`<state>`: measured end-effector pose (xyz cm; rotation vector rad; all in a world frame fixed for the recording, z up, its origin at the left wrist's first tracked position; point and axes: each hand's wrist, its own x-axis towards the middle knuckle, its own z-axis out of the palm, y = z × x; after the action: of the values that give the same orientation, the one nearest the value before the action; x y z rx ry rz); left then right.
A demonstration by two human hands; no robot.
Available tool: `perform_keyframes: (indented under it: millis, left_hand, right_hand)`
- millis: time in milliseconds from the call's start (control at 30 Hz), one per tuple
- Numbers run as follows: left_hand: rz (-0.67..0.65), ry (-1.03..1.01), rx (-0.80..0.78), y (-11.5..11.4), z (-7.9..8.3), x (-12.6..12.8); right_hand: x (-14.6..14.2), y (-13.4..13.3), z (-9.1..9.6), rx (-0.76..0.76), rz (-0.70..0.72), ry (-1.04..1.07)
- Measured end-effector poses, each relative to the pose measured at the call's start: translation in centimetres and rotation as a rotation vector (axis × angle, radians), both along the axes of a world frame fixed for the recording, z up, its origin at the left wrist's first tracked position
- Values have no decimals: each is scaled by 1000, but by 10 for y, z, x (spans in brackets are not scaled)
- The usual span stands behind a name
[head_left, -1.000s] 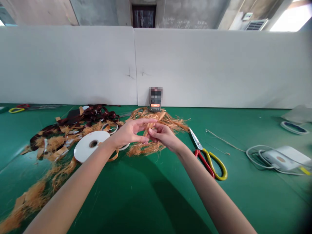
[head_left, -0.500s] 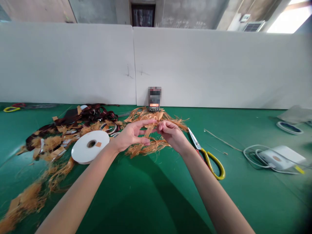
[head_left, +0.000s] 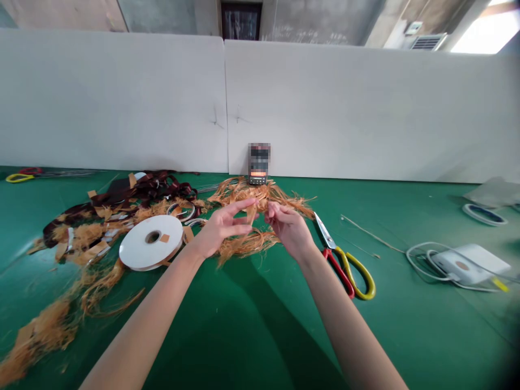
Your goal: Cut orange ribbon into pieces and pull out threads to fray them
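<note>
My left hand point(head_left: 222, 227) is raised over the table, its thumb and fingers closed on a short tan ribbon strip point(head_left: 251, 213) that hangs between them. Close to the strip's right side, my right hand point(head_left: 290, 227) has its fingertips pinched together; whatever they hold is too fine to make out. Behind and below both hands lies a loose heap of frayed tan threads point(head_left: 247, 245). Scissors point(head_left: 345, 265) with one yellow and one red handle rest just right of my right forearm. Left of my left wrist lies a white ribbon spool point(head_left: 138, 238).
A phone point(head_left: 259, 162) leans against the white partition point(head_left: 345, 108). Dark brown ribbon point(head_left: 162, 189) and more frayed tan fibre point(head_left: 44, 330) cover the left side. A white box with a cable point(head_left: 467, 262) sits at right. Another pair of scissors point(head_left: 22, 176) lies far left.
My left fingers have drawn closer together around the ribbon strip. The right hand has shifted slightly right, and more of the scissors' red handle shows.
</note>
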<state>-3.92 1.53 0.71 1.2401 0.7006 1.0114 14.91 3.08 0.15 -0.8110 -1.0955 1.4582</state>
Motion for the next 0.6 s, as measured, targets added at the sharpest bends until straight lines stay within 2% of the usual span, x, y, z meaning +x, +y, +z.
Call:
perform_keyframes:
  millis: [133,267,433,600]
  left_hand:
    - [169,-57,5,6,-4,1]
    - [368,-124,-73,5,-12,10]
    - [436,-26,-114,-5,-28,25]
    - [446,-35,-124,-8,-45,32]
  right_hand:
    - [5,-4,-7,-39,27,-92]
    - [7,-11,-15,-47,63,-32]
    - [0,-17,-25,-11,14,211]
    - [-5,-19,-39,-78,-18,375]
